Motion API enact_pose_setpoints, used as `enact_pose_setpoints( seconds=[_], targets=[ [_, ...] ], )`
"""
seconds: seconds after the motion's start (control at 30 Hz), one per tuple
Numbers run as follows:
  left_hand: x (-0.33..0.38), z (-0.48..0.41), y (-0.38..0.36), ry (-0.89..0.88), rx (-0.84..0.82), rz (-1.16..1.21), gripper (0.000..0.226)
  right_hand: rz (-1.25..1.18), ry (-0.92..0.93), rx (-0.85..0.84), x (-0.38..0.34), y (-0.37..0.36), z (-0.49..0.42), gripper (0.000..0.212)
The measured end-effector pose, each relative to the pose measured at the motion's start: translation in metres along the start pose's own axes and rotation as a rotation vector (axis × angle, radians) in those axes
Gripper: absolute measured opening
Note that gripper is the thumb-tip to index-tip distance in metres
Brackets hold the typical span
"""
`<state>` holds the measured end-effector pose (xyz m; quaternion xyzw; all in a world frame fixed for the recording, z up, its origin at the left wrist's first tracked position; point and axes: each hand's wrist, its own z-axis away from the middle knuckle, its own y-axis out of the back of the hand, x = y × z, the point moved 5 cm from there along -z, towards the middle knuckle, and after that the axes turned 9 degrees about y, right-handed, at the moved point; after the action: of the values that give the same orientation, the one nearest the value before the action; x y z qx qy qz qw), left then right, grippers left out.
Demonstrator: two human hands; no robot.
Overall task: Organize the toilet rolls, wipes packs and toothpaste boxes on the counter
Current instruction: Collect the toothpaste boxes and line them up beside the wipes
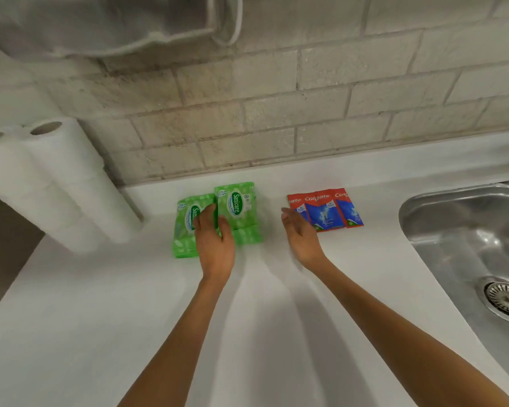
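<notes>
Surface [247,304]: white, tiled wall along back edge.
Sink [453,230]: steel, set into right end of surface; drain strainer [504,299] in its floor.
Toilet rolls [56,183]: white, no label seen. Stacked in cols at back-left corner, cardboard cores facing up. Blurred, so count not taken.
Wipes packs [238,207]: green, white "Sanicare" on dark green oval, "15" at top corner; smaller print unreadable. Two stacks side by side near back edge, approx mid-surface. Right stack sits slightly nearer the wall than left stack.
Toothpaste boxes [326,210]: three, red top band w/ "Colgate" in white, blue below; fine print unreadable. In a row, sides touching, near back edge, btwn wipes packs and sink. Clear gap to both.
Left grip [215,242]: forearm reaches in from near edge, back of hand up. Fingers [206,214] lie over right edge of left stack, thumb on face of right stack. Clamped on right stack's left edge.
Right grip [300,235]: fingers straight and apart, palm facing left, holds nothing. It covers near-left part of leftmost box; contact w/ box can't be told.
</notes>
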<state>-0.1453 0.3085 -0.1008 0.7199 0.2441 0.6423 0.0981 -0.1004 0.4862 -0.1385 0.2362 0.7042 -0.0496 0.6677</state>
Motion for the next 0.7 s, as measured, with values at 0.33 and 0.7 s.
enact_pose_setpoints(
  seconds=[0.33,0.7],
  targets=[
    [-0.074,-0.066,0.057,0.362,-0.143,0.017,0.047,-0.082,-0.211,0.043,0.002,-0.054,-0.019,0.053],
    [-0.106,-0.085,0.043,0.529,-0.404,0.250,0.052,-0.097,-0.240,0.030,0.008,-0.088,-0.045,0.062]
  ],
)
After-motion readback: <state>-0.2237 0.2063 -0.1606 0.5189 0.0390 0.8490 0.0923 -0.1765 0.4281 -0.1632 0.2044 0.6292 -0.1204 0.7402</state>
